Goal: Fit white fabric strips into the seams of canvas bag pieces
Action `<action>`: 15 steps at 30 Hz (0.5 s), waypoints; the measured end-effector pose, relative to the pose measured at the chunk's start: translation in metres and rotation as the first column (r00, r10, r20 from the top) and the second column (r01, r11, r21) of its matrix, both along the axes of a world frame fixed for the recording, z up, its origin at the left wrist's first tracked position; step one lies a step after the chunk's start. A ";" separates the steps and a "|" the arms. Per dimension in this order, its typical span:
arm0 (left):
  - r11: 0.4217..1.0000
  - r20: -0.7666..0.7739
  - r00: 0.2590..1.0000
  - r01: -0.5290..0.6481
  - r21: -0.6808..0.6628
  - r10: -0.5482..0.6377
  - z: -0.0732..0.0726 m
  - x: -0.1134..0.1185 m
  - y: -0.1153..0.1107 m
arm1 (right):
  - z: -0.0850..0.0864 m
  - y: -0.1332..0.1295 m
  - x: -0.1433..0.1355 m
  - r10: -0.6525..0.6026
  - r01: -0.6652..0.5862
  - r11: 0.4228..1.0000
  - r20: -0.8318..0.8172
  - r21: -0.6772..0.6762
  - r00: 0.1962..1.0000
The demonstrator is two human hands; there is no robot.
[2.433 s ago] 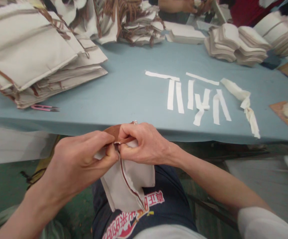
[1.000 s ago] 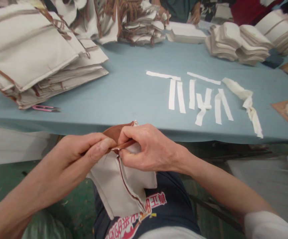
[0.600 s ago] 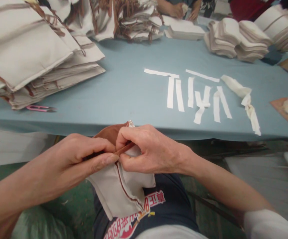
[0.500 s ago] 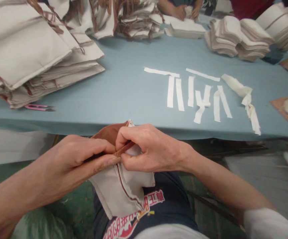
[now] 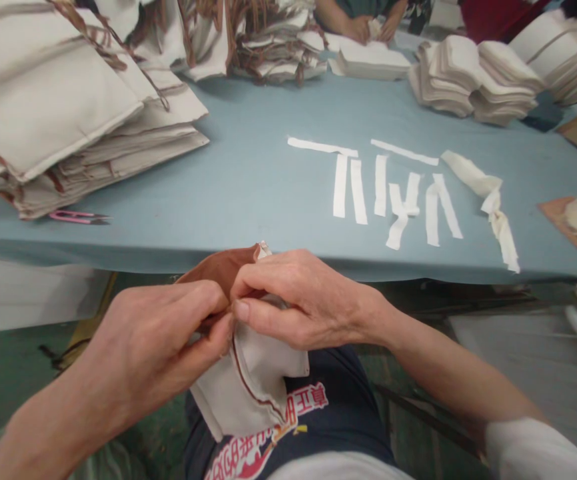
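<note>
A cream fabric bag with brown piping and a brown lining hangs over my lap, below the table edge. My left hand pinches its upper edge, the fingers closed on the cloth. From the other side my right hand grips the same edge between thumb and forefinger. The fingertips of both hands meet there, hiding the exact spot they hold. Behind the hands the brown lining shows, with a pale corner of the bag sticking up.
Blue cloth covers the table. Stacked cream bags stand at left beside pink thread snips. White fabric strips and a twisted cloth strip lie right. Across the table, another person's hands work near folded cream pieces.
My left hand has curled and turned, its thumb drawn back from the brown edge. My right thumb now presses over the fold. The bag stays in nearly the same place.
</note>
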State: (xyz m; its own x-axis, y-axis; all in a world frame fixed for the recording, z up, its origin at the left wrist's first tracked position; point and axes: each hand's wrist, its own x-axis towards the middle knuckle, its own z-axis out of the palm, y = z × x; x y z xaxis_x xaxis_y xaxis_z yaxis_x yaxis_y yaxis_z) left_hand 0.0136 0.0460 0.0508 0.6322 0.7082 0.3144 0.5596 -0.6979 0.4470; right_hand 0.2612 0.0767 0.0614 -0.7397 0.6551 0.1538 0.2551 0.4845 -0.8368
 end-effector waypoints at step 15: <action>0.866 0.514 0.855 0.204 -0.457 0.070 -0.003 0.022 -0.007 | -0.008 -0.004 -0.007 -0.079 -0.074 0.905 -0.335 -0.420 0.939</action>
